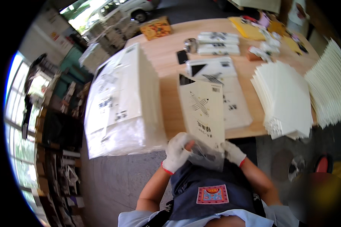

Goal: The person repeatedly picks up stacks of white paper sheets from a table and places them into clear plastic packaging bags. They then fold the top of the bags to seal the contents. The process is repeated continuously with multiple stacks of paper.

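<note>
A cream paper pack in a clear plastic bag, printed with crossed pencils and a black corner, is held upright, tilted back at the table's near edge. My left hand, in a white glove with a red cuff, closes around the loose lower left end of the bag, one bare fingertip showing. In a matching glove, my right hand pinches the lower right edge. Clear film hangs crumpled between both hands. Behind the pack lies a pile of printed clear bags.
At the left rises a tall stack of bagged packs. White sheets and a fanned stack stand to the right. Farther back are a black phone, a tape roll, white bundles, a patterned box and yellow envelopes.
</note>
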Demonstrator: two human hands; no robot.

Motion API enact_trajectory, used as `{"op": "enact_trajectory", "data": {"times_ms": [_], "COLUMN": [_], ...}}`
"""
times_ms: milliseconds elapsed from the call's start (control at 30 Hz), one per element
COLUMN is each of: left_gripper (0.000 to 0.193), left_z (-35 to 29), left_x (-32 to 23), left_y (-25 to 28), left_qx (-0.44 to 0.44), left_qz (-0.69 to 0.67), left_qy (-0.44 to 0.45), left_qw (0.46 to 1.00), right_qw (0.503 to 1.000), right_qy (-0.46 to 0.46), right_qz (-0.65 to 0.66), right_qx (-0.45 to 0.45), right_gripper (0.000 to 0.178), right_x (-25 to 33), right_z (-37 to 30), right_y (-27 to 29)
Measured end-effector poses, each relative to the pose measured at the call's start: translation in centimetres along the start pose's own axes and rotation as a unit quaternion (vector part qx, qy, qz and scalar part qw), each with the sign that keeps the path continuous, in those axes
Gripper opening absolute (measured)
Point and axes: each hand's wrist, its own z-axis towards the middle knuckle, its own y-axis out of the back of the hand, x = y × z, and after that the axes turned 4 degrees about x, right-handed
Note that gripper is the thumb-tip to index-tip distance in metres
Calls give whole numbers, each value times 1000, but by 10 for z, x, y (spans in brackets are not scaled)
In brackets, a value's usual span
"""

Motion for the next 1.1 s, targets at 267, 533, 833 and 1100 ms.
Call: {"op": "enact_trajectory", "data": {"times_ms": [267, 533, 833, 1100], "left_gripper": [23, 17, 51, 52], "left_z": [-25, -73, -110, -23], "left_x": [-35, 124, 183, 124], "left_y": [148, 261, 30, -111], "left_qx": [-468, -481, -549, -57], "left_qz": [-177, -38, -175, -12], "left_qy": [-78, 134, 202, 240], "left_qw": [863, 866, 792, 969], "right_qw": [979, 874, 929, 596], "right_qy": [120, 184, 57, 199], "right_qz": [-98, -434, -320, -683], "right_qx": [133, 119, 174, -372], "right_gripper": [31, 42, 32, 49], "right_x": [129, 190, 122, 116], "right_z": [64, 87, 35, 14], "right_y": [-197, -335, -214, 18]}}
